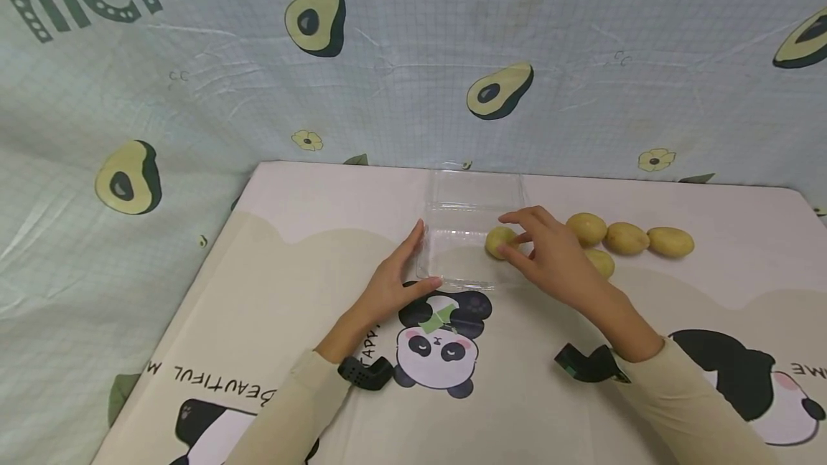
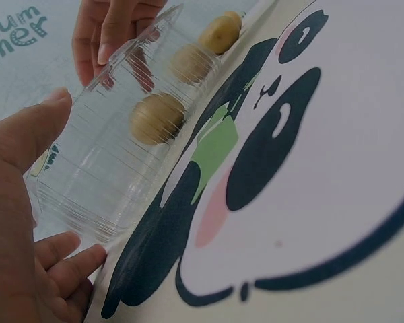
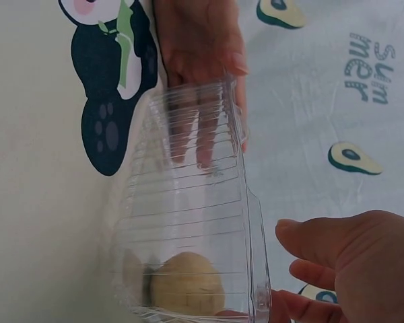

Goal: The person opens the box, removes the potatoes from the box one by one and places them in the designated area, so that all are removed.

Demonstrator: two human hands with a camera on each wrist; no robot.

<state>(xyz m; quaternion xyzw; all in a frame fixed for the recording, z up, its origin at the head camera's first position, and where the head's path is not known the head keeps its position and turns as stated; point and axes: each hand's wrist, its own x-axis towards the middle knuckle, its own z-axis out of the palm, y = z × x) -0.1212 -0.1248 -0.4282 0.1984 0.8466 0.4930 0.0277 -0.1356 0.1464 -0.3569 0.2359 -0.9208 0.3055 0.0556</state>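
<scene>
A clear plastic clamshell box (image 1: 452, 253) lies with its lid folded back. Inside it, at the right end, sits a small yellow potato (image 1: 497, 241), also seen through the ribbed wall as a potato (image 2: 155, 120) in the left wrist view. My right hand (image 1: 549, 257) reaches over the right wall, thumb and fingers spread apart around the potato. In the right wrist view, the right hand's thumb (image 3: 310, 239) is clear of the potato; some fingertips are hidden behind the wall. My left hand (image 1: 394, 282) rests at the box's left side, thumb and fingers spread.
Right of the box lie several more potatoes (image 1: 627, 238), one partly hidden by the right wrist. The table cover (image 1: 310, 250) carries panda prints. Behind the table hangs a curtain (image 1: 400, 92) with avocado prints, close to the raised lid (image 1: 474, 189).
</scene>
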